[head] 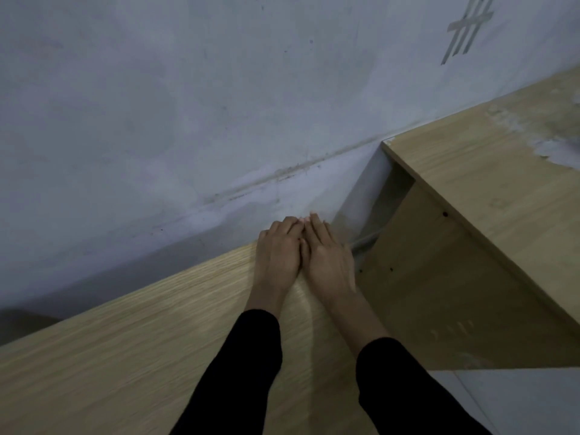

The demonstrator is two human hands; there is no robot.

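Smooth, faintly glossy wood-grain laminate on the board (157, 324); same on the cabinet (486, 189), flaking in one patch; matt, stained paint on the wall (188, 105); black cloth sleeves (251, 356).

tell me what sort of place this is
Probably a bare indoor room, maybe an office: a stained grey wall, a wood-grain tabletop beside it, and a second wooden desk with a worn top.

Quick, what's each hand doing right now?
Left hand: open, resting on the wooden board, holding nothing.
Right hand: open, fingers straight, resting on the same board.
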